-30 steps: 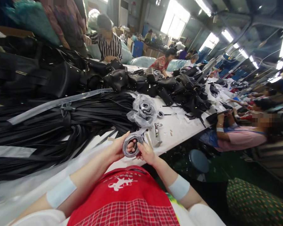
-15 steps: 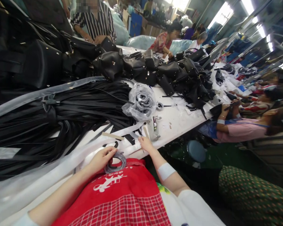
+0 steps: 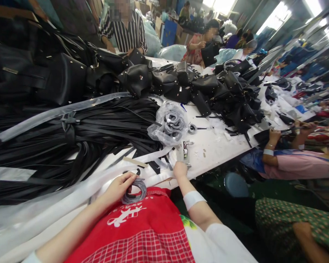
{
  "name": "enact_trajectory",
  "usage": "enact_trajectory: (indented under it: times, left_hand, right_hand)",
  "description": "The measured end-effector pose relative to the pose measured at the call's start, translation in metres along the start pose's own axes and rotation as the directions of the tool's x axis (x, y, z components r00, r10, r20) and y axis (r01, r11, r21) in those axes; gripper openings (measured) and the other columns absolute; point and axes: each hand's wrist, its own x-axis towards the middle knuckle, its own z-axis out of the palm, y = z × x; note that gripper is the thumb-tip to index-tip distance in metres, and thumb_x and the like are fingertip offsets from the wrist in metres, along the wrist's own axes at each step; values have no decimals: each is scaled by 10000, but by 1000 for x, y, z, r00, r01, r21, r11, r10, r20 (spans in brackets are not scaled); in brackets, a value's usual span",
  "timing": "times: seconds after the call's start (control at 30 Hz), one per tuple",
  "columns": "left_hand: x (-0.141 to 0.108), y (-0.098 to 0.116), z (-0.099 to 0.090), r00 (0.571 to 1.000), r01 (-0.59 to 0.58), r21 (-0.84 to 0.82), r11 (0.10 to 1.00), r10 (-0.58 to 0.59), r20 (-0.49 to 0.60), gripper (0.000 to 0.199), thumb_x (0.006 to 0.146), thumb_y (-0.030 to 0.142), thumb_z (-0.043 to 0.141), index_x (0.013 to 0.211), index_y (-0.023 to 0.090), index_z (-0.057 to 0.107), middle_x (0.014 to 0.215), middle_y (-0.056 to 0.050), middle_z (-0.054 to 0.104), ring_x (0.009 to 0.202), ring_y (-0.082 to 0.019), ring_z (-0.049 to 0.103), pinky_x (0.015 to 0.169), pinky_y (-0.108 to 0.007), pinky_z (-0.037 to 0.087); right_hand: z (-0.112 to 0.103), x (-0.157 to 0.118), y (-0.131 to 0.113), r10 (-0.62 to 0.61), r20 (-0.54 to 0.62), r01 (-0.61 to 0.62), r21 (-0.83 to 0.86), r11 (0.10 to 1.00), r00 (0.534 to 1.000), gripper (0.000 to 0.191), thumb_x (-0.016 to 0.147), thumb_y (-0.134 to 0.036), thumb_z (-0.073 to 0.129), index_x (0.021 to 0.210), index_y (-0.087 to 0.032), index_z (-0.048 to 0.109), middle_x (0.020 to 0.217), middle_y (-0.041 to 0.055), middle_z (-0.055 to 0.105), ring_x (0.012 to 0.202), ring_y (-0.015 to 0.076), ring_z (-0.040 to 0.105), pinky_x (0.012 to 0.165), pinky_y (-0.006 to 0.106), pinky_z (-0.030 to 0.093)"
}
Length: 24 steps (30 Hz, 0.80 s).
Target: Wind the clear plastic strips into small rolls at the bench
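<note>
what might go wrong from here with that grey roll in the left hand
The left hand pinches the grey roll by one side, above the red apron, so it might slip or loosen.

The tan strip lies loose on the table near that hand and could get knocked or caught up.

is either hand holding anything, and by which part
The left hand holds a grey ring-shaped coiled strip by its upper-left edge; whether the right hand holds anything cannot be told.
</note>
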Motion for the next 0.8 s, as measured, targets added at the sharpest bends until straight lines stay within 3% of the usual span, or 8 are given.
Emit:
enact_trajectory:
  times: [0.1,0.27,0.37,0.47,0.6,0.7,0.8]
  left_hand:
    - [-1,-3,-1,1000,10,-6,1000,-10,-11,496,752,642,571,872,166,644,547,30,533,514,-157,500,502,-252,386]
    - [-2,-6,2,1000,23,8,1000,-23,2,518,757,664,548,876,168,637,531,32,534,494,-156,490,480,-245,364]
    - [-3,-10,2,1000,16,9,1000,-16,22,509,771,660,548,848,164,630,543,26,539,507,-151,492,492,-242,365]
    - [-8,-14,-1,1000,11,-46,999,-11,10,522,761,668,561,842,157,629,550,27,533,504,-146,481,487,-242,362]
    - [-22,-12,-8,998,5,-86,996,-11,-69,547,744,685,563,843,152,635,528,30,522,487,-145,470,482,-244,358]
    - [-31,-7,-13,992,-20,-62,998,12,-128,545,753,685,549,849,156,642,515,28,520,481,-144,466,475,-239,332]
    - [-34,-6,-15,985,-26,-57,998,16,-174,557,751,688,540,881,159,657,507,31,519,473,-144,461,474,-238,329]
  right_hand:
    - [5,-11,-2,-22,-40,22,-5,1000,999,319,967,-144,378,1108,-94,660,1029,227,666,972,295,656,810,390,497]
    - [18,-33,-22,-160,-32,161,22,987,987,295,946,-127,402,1110,-105,647,1029,185,667,983,256,628,840,345,468]
    - [17,-30,-51,-274,-53,276,38,960,960,285,971,-230,428,1153,-130,623,1111,170,637,1072,247,571,911,333,436]
    - [15,-17,-95,-443,-53,445,56,894,895,286,981,-271,428,1191,-190,604,1170,122,616,1105,213,545,939,299,416]
    - [18,-3,-148,-565,-16,565,54,823,825,239,936,-227,495,1103,-134,638,1119,137,634,1059,227,574,885,306,446]
    - [21,0,-165,-591,-8,591,40,806,807,233,919,-130,464,1046,-84,655,1086,178,647,1027,236,600,845,313,460]
    - [17,1,-165,-600,-23,600,58,798,800,260,938,-121,429,1001,-99,680,1022,169,675,959,228,637,802,299,467]
